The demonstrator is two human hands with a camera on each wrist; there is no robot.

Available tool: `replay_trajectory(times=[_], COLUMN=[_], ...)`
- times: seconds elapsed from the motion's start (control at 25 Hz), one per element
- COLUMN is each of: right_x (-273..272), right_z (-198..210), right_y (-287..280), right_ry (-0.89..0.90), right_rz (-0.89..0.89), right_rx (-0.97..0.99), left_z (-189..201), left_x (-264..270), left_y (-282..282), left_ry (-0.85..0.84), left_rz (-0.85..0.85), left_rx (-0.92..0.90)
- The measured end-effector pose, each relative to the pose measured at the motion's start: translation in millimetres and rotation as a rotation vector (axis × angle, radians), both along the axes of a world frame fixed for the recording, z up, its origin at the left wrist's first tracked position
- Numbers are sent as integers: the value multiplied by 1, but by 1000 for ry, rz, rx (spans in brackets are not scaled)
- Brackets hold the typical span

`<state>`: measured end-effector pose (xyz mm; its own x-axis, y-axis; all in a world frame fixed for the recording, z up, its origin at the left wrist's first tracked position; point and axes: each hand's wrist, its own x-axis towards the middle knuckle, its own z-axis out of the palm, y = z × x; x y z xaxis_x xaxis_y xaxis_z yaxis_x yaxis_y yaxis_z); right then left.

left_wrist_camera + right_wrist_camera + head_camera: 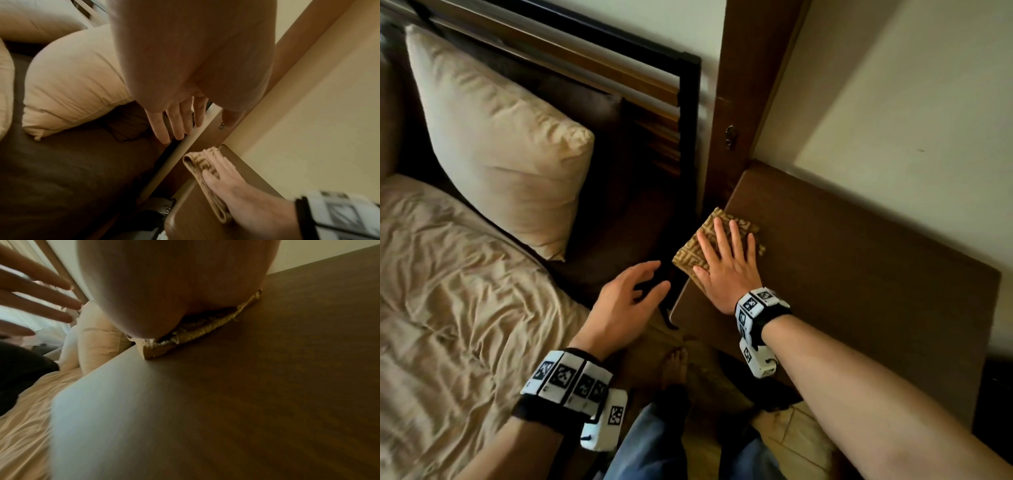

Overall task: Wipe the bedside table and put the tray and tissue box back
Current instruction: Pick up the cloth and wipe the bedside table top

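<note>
Your right hand (726, 267) lies flat on a folded yellow-brown cloth (697, 246), with the fingers straight and spread apart. It presses the cloth down on the brown bench (859, 274). The cloth sits at the bench's left edge, near the far corner, close to the wall (893, 102) and the wooden post (722, 137). In the right wrist view, the cloth (185, 335) peeks out from under your palm, and one end reaches the bench edge.

Your left hand (626, 298) is beside it, over the gap between the bed and the bench. Its fingers are loose and apart, and it holds nothing. The fingertips (180, 129) are near the dark bed frame (690, 137).

A tan pillow (500, 137) leans on the headboard (585, 58). A crumpled tan sheet (448, 291) covers the bed. Your bare foot (674, 366) stands on the floor below.
</note>
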<state>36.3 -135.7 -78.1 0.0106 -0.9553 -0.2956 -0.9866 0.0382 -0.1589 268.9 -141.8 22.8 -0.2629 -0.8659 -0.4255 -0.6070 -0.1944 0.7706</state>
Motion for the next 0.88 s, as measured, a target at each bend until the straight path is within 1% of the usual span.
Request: replay_trajectory(times=[0.24,0.36,0.44,0.52,0.68,0.76,0.88], right_x=[48,56,51,39,-5,-42,-102], right_z=[4,3,1,0,0,4,18], right_y=[63,86,98,109,154,192,258], right_ry=[-61,-81,-81,-87,-96,-77,-47], right_rz=[106,222,302,341,328,303,235], right_rx=[13,5,-5,-23,-36,9,147], left_z=[5,4,0,-5,-7,-8,-11], left_x=[28,27,24,19,5,-6,-29], left_y=[3,14,23,31,47,53,60], left_ry=[-27,-38,-52,-65,-80,-73,-75], left_rz=[50,42,15,-20,-61,-79,-147], left_rx=[25,21,27,27,57,85,120])
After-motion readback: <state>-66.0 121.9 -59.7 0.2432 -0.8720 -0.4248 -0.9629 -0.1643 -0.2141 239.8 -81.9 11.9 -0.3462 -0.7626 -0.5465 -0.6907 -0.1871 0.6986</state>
